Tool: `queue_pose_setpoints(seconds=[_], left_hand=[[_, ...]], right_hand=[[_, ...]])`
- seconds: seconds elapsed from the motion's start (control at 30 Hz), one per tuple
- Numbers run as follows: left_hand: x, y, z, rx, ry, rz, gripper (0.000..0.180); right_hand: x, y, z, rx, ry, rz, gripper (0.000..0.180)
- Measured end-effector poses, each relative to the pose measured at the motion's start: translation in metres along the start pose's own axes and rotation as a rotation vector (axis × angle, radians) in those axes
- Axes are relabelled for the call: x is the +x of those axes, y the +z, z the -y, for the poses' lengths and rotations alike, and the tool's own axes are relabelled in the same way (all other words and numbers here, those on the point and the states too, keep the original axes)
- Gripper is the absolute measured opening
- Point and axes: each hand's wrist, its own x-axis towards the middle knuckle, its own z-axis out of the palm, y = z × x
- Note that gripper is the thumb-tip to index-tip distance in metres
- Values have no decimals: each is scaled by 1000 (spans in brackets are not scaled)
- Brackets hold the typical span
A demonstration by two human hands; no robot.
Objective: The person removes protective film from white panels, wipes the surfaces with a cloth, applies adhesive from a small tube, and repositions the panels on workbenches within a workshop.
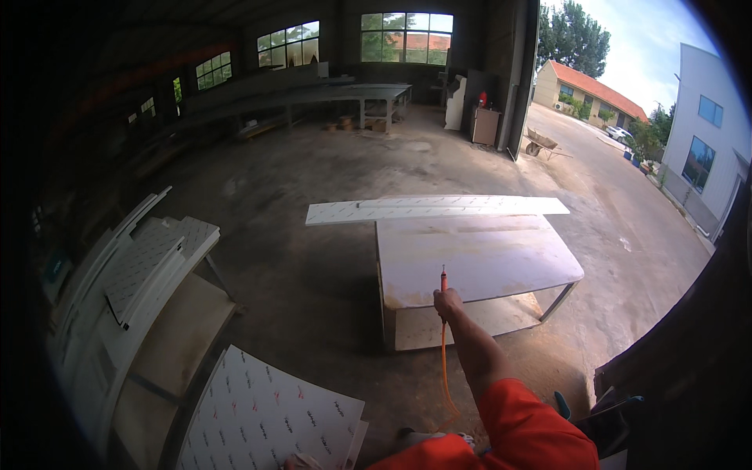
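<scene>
In my right hand [447, 304] is a slim orange air blow gun [444, 280], gripped with its thin nozzle pointing away from me. An orange hose [445, 376] hangs from it toward the floor. My right arm reaches out in front of the near edge of a worn white-topped table [478, 254]. At the lower edge, my left hand [301, 462] shows only in part, closed on the near edge of a large white panel [270, 411] covered in printed film. Another sheet edge shows under that panel's right side.
Long white strips [439, 208] lie across the table's far end. On the left, a bench [168, 305] carries stacked panels and a film-covered piece [149, 262]. Long tables [345, 94] stand at the back. A wheelbarrow [540, 143] is by the wide doorway on the right.
</scene>
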Motion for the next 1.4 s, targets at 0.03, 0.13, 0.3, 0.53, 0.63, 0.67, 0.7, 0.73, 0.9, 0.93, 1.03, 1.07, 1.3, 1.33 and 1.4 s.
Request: queue_pose_setpoints(seconds=[0.03, 0.13, 0.3, 0.53, 0.63, 0.67, 0.7, 0.73, 0.9, 0.93, 1.03, 1.07, 1.3, 1.33, 1.4], left_hand=[[-3, 5, -1, 3, -21, -43, 35], [2, 17, 8, 24, -47, -49, 35], [26, 17, 7, 87, -67, 3, 35], [78, 4, -5, 181, 2, 142, 39], [90, 36, -14, 171, -3, 260, 39], [93, 46, -13, 174, 2, 303, 38], [93, 30, -19, 181, 22, 280, 37], [93, 12, -23, 184, 41, 256, 36], [103, 29, 26, 206, 30, 428, 35], [106, 29, 34, 202, 12, 441, 35], [72, 29, 17, 223, 62, 376, 27], [62, 26, 2, 232, 105, 321, 25], [53, 2, 7, 158, 12, 447, 16], [55, -6, 9, 171, -6, 464, 16], [53, -16, 6, 152, -11, 418, 21]], right_hand=[[16, -10, 0, 34, 28, 0, 43], [62, -60, -24, -3, 61, -112, 43], [93, -134, -68, -14, 229, -214, 42], [64, -201, -130, -29, 311, -395, 38], [34, -231, -170, -111, 276, -502, 37], [22, -243, -181, -139, 256, -531, 38], [-9, -211, -161, -113, 239, -284, 38], [-53, -183, -125, -91, 214, -39, 39], [-162, -169, -201, 38, 28, 259, 38], [-181, -168, -218, 47, 64, 178, 36], [-255, -172, -281, 145, 244, -21, 31], [-280, -177, -307, 110, 272, -83, 25], [-529, -326, -545, -225, 829, -511, 32], [-538, -323, -550, -284, 902, -520, 34], [-533, -310, -550, -396, 983, -504, 37]])
